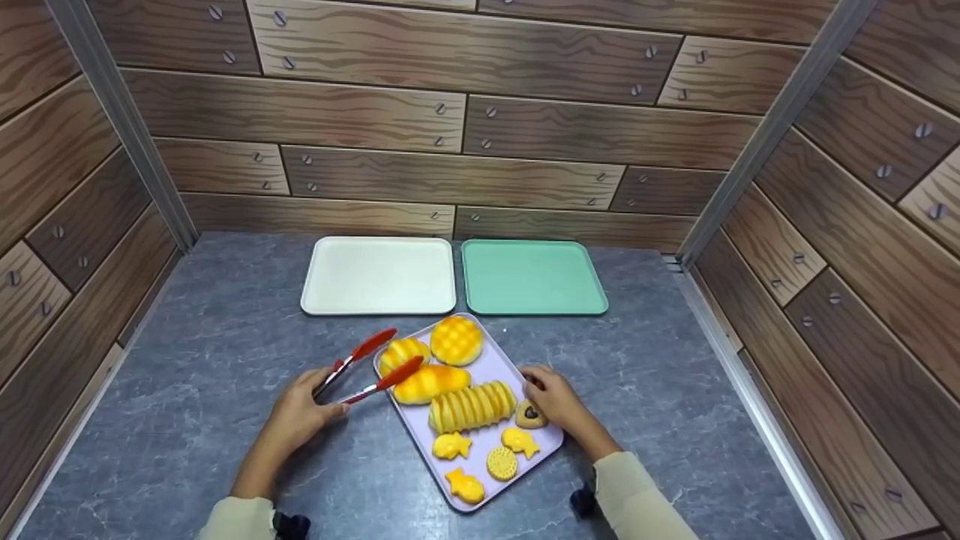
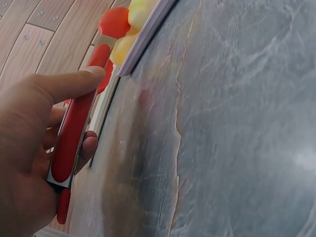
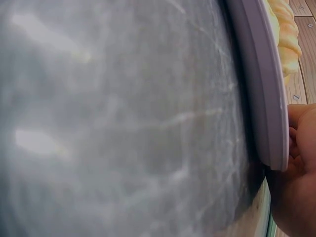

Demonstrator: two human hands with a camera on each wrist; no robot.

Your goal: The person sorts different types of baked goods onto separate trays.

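Observation:
Red-handled tongs (image 1: 401, 372) with spread arms are in my left hand (image 1: 298, 414), thumb on one arm and fingers on the other. Their red tips reach over a shell-shaped bread roll (image 1: 397, 352) and a long roll (image 1: 431, 384) on the lilac tray (image 1: 421, 435). With fingers curled at its right rim, my right hand (image 1: 556, 399) grips the tray beside a heart-centred cookie (image 1: 531, 415). A round waffle-patterned bun (image 1: 456, 341) lies at the tray's far end, a ridged loaf (image 1: 472, 406) mid-tray. Nearer me are fish-shaped pieces (image 1: 465, 486) and a round biscuit (image 1: 502, 463).
Behind the lilac tray, a white tray (image 1: 379, 277) and a green tray (image 1: 534, 279) stand side by side on the grey marbled table (image 1: 645, 360). Wood-patterned walls (image 1: 450, 120) enclose the back and both sides.

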